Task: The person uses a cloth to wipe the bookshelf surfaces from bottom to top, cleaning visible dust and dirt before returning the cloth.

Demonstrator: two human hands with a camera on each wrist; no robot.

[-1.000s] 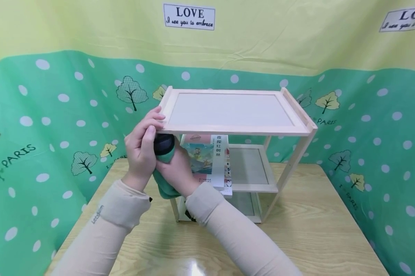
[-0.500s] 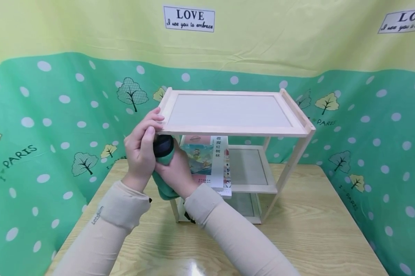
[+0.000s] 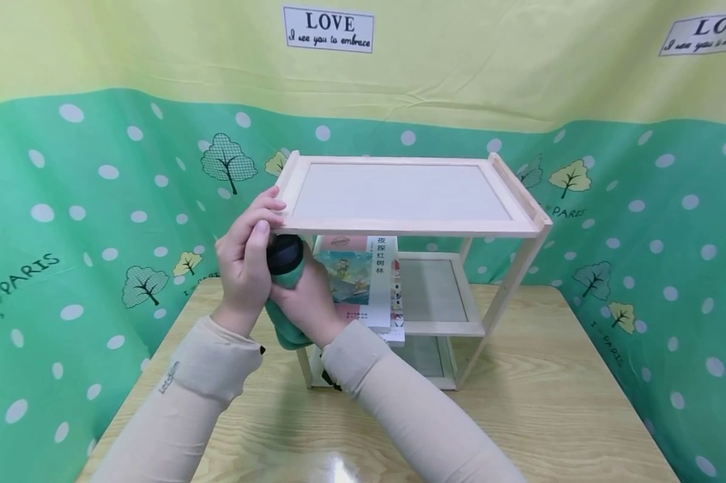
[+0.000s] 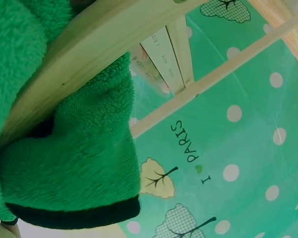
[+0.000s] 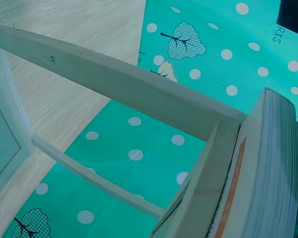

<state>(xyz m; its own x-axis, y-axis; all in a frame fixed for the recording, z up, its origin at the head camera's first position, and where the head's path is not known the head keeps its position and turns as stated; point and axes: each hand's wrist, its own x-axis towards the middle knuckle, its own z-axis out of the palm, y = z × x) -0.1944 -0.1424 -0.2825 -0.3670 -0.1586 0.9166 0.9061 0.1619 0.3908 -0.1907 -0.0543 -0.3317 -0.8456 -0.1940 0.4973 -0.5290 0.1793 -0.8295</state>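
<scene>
A pale wooden three-tier shelf (image 3: 399, 227) stands on the table. My left hand (image 3: 245, 265) holds its upper left corner, fingers over the top edge and thumb down the front. Just below, my right hand (image 3: 308, 295) grips a green plush cloth (image 3: 286, 327) with black edging around the front left leg. In the left wrist view the cloth (image 4: 89, 153) hangs on both sides of the wooden leg (image 4: 79, 59). The right hand's fingers are mostly hidden behind the cloth and its own back. Neither hand shows in its wrist view.
Several stacked books (image 3: 351, 278) lie on the middle tier, right beside my right hand; their page edges (image 5: 275, 163) show in the right wrist view. A dark object (image 3: 329, 379) sits low by the bottom tier. A green and yellow curtain (image 3: 109, 201) surrounds the wooden table (image 3: 556, 402).
</scene>
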